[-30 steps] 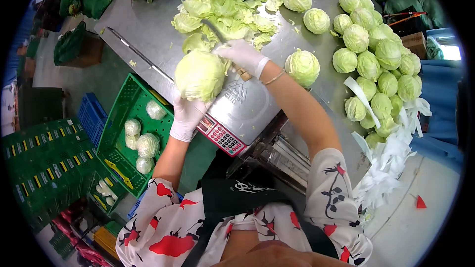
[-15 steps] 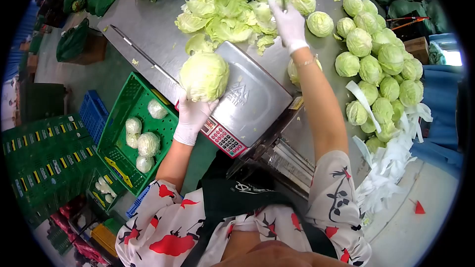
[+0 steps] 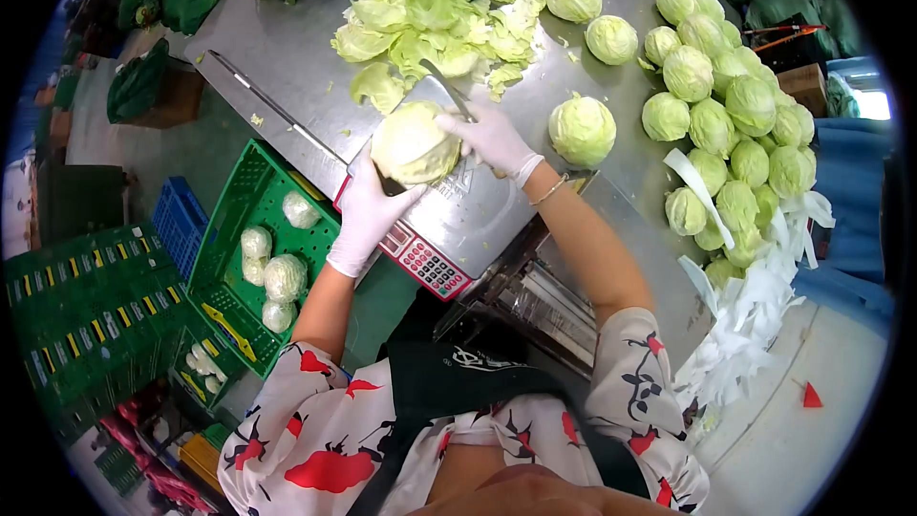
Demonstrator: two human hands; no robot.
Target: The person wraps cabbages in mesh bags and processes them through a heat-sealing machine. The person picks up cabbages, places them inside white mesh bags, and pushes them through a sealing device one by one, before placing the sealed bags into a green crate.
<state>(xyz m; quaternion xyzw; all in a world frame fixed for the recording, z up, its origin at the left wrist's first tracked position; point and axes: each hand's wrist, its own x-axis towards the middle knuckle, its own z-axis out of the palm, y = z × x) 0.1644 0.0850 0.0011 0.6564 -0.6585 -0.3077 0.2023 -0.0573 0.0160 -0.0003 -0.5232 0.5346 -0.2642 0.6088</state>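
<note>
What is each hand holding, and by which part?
The left hand cups the cabbage around its near left side; the right hand grips the knife by its handle.

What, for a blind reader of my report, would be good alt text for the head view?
A gloved left hand holds a lettuce or cabbage head over a digital scale; the gloved right hand holds a curved knife beside it. Leaves and more heads lie on the metal table.

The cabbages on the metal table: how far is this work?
Seemingly done: wrapped heads in the green crate, stripped leaves piled. In hand: the left hand holds one cabbage, the right hand a knife. Apparently left: unwrapped cabbages on the table; whether these are trimmed, I cannot tell.
</note>
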